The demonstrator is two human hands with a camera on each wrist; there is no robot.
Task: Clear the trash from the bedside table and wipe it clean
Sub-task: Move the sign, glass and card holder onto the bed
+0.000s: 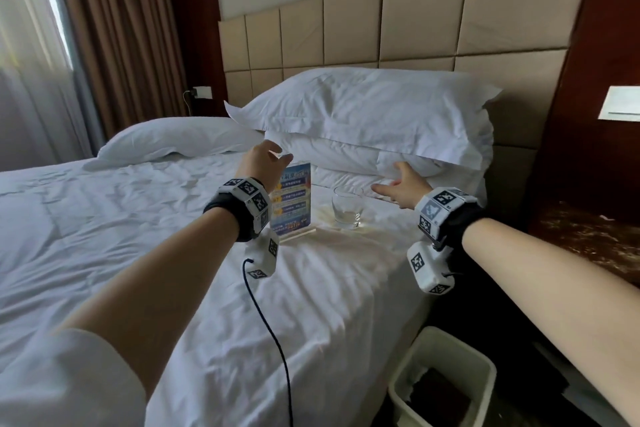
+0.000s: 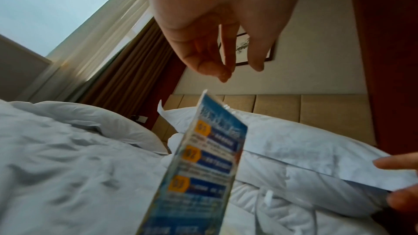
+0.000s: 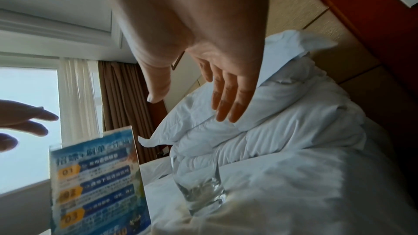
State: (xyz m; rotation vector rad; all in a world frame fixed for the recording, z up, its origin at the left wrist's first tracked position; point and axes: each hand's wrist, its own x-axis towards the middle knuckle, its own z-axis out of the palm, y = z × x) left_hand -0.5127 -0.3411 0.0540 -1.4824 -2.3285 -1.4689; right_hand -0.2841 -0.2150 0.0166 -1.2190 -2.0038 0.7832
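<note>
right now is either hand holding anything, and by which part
Nothing is held. The left hand hovers open above the sign stand; the right hand is open beside the glass, touching neither.

Head cam looks down over bed; wrist cams close, low, facing headboard; all share acrylic sign.

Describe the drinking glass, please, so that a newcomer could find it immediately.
Start at the stacked white pillows by the headboard. In front of them, on the sheet, stands a short clear glass, just right of the upright blue printed sign: it alone is see-through and round.
</note>
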